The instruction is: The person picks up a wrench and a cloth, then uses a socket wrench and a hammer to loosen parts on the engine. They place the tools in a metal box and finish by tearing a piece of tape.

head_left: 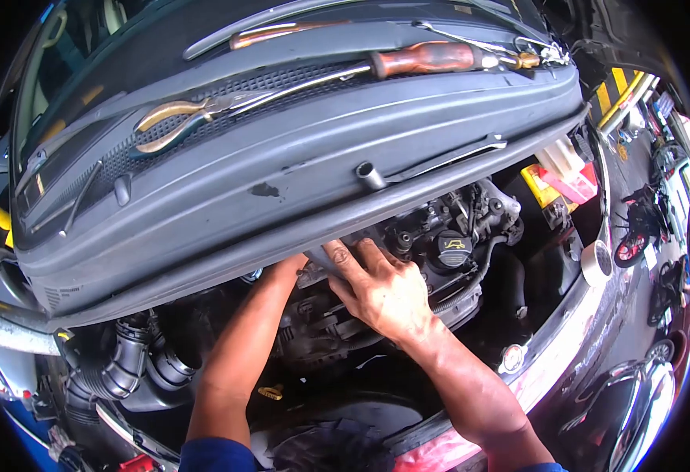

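Observation:
My right hand [384, 295] lies over the back of the engine [455, 275], just under the cowl edge. Its fingers are stretched forward and apart; the dark part beneath them is hard to make out. Beside it, my left hand [288, 270] reaches down behind the engine below the cowl [227, 224]. Only its wrist side shows, and its fingers are hidden. A black oil filler cap [453, 248] sits right of my right hand. Above the hands, a metal socket [370, 175] stands on the cowl ledge.
Along the windshield base lie pliers [172, 124], a large screwdriver [424, 60], another wooden-handled tool [282, 33] and a wrench [447, 35]. A tape roll [597, 263] rests on the front edge of the bay. A yellow dipstick handle [271, 392] shows near my left forearm.

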